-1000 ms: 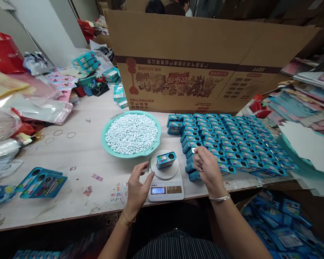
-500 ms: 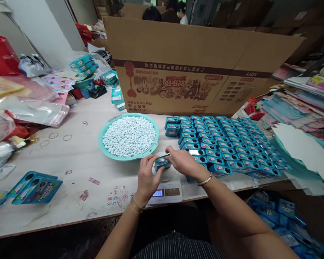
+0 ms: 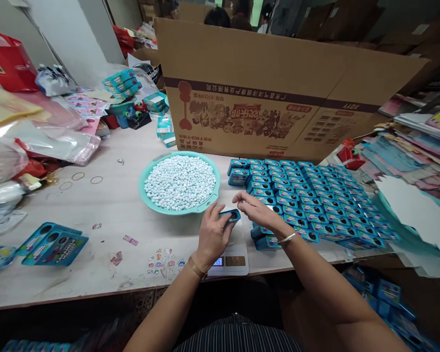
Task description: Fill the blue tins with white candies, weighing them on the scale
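My left hand (image 3: 214, 232) grips a small blue tin (image 3: 231, 215) between thumb and fingers, just above the white kitchen scale (image 3: 238, 269). The tin's upper face looks dark; its contents cannot be made out. My right hand (image 3: 254, 211) is just right of the tin, fingers bent and apart, with nothing visible in them. Behind my left hand stands a turquoise plastic basin (image 3: 143, 188) full of small white candies (image 3: 179, 181). Close by my right hand, rows of blue tins (image 3: 300, 195) stand packed together. The scale's display is partly covered by my left wrist.
A large cardboard box (image 3: 242, 58) stands behind the basin. Two flat blue cartons (image 3: 56, 247) lie at the left, near loose stickers (image 3: 165, 261). Plastic bags (image 3: 73, 144) fill the far left; paper stacks (image 3: 418, 142) stand at right. More tins (image 3: 388, 293) lie below the table edge.
My right hand has come off the tin and moved slightly right. My left hand still grips the tin, whose upper face now looks darker. The view has shifted a little.
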`<state>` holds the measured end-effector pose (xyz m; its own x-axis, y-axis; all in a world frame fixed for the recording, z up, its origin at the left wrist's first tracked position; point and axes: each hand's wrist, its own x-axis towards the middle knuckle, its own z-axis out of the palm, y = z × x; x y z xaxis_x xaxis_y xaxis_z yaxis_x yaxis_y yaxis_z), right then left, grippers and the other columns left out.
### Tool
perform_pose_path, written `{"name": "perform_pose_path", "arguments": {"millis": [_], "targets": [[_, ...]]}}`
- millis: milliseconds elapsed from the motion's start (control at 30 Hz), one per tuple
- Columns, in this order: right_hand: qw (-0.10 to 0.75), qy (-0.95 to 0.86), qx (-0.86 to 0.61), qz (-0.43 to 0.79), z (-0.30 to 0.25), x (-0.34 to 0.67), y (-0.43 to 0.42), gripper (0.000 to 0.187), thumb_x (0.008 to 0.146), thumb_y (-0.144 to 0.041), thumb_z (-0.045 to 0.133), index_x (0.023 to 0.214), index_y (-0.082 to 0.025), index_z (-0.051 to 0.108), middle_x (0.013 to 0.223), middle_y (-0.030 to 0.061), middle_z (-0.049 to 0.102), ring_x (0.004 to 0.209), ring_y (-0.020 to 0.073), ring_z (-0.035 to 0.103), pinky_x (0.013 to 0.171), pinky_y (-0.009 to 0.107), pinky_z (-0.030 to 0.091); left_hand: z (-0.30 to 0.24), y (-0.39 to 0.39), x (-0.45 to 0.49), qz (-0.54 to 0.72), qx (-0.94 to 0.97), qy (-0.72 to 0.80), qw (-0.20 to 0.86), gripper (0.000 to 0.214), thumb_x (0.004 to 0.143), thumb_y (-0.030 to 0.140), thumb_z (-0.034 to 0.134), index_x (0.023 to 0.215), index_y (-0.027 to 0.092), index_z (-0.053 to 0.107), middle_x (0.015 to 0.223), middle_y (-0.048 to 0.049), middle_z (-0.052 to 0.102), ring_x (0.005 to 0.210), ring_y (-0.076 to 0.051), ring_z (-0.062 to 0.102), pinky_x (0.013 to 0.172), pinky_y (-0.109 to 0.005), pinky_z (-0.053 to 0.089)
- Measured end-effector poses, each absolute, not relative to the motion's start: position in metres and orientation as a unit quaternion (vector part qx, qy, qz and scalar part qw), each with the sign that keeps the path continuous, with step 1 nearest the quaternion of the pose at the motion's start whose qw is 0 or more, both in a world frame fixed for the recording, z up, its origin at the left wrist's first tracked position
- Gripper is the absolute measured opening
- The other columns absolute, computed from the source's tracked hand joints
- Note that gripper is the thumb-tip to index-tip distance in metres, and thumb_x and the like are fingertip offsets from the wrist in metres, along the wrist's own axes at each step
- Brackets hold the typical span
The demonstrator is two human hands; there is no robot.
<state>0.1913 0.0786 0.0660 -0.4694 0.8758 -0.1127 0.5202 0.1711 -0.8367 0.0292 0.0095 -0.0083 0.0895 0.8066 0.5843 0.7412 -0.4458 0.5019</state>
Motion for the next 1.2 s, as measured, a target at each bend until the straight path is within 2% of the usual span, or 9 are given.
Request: {"name": "perform_pose_path", "arguments": {"millis": [67, 167, 333, 467, 667, 900, 1200], "targets": [[0.214, -0.724, -0.473, 0.455, 0.062, 0.194, 0.081, 0.015, 0.085, -0.027, 0.041, 0.094, -0.022, 0.051, 0.077, -0.0020, 0.052, 0.068, 0.0153, 0.046, 0.063, 0.027, 0.037, -0.007, 0.011, 0.032, 0.416, 0.746, 0.518, 0.043, 0.022, 0.088, 0.021, 0.061, 0.109, 0.023, 0.067, 0.129, -0.0104, 0.061, 0.132, -0.034, 0.046, 0.104, -0.056, 0.048], [0.205, -0.756, -0.463, 0.414, 0.060, 0.195, 0.082, 0.016, 0.090, -0.034, 0.041, 0.092, -0.021, 0.050, 0.076, -0.0013, 0.053, 0.068, 0.0153, 0.046, 0.065, 0.028, 0.037, -0.006, 0.009, 0.031, 0.441, 0.731, 0.518, 0.048, 0.027, 0.089, 0.021, 0.060, 0.116, 0.021, 0.064, 0.129, -0.0119, 0.061, 0.132, -0.032, 0.047, 0.104, -0.055, 0.048], [0.090, -0.820, -0.482, 0.295, 0.065, 0.189, 0.078, 0.025, 0.096, -0.037, 0.042, 0.084, -0.021, 0.055, 0.076, 0.0025, 0.062, 0.072, 0.0172, 0.054, 0.065, 0.027, 0.034, -0.009, -0.001, 0.027, 0.480, 0.697, 0.532, 0.027, 0.014, 0.089, 0.020, 0.062, 0.101, 0.020, 0.067, 0.116, -0.0105, 0.067, 0.127, -0.030, 0.051, 0.101, -0.051, 0.051], [0.040, -0.845, -0.486, 0.221, 0.062, 0.183, 0.074, 0.029, 0.098, -0.039, 0.044, 0.087, -0.021, 0.064, 0.080, 0.0058, 0.069, 0.075, 0.0194, 0.061, 0.064, 0.028, 0.032, -0.011, -0.001, 0.033, 0.446, 0.723, 0.527, 0.016, 0.021, 0.091, 0.020, 0.058, 0.110, 0.022, 0.067, 0.122, -0.0114, 0.065, 0.129, -0.031, 0.050, 0.102, -0.053, 0.050], [0.092, -0.836, -0.479, 0.250, 0.061, 0.188, 0.071, 0.027, 0.098, -0.035, 0.043, 0.098, -0.022, 0.067, 0.091, 0.0062, 0.073, 0.084, 0.0207, 0.066, 0.071, 0.028, 0.038, -0.010, 0.004, 0.037, 0.429, 0.727, 0.535, 0.019, 0.027, 0.091, 0.023, 0.058, 0.117, 0.023, 0.065, 0.131, -0.0124, 0.061, 0.134, -0.034, 0.045, 0.105, -0.057, 0.046], [0.189, -0.795, -0.488, 0.307, 0.063, 0.196, 0.075, 0.028, 0.094, -0.040, 0.044, 0.083, -0.021, 0.059, 0.075, 0.0016, 0.065, 0.071, 0.0176, 0.057, 0.064, 0.028, 0.036, -0.004, -0.014, 0.007, 0.514, 0.639, 0.571, 0.032, 0.020, 0.090, 0.025, 0.063, 0.109, 0.021, 0.065, 0.118, -0.0104, 0.066, 0.126, -0.029, 0.052, 0.104, -0.051, 0.047], [0.079, -0.819, -0.505, 0.262, 0.071, 0.194, 0.066, 0.018, 0.097, -0.035, 0.042, 0.093, -0.023, 0.056, 0.075, 0.0018, 0.063, 0.065, 0.0181, 0.054, 0.062, 0.028, 0.030, -0.019, -0.068, -0.046, 0.535, 0.550, 0.639, 0.058, 0.020, 0.089, 0.026, 0.063, 0.109, 0.022, 0.065, 0.112, -0.0076, 0.067, 0.113, -0.023, 0.061, 0.100, -0.045, 0.050]]}}
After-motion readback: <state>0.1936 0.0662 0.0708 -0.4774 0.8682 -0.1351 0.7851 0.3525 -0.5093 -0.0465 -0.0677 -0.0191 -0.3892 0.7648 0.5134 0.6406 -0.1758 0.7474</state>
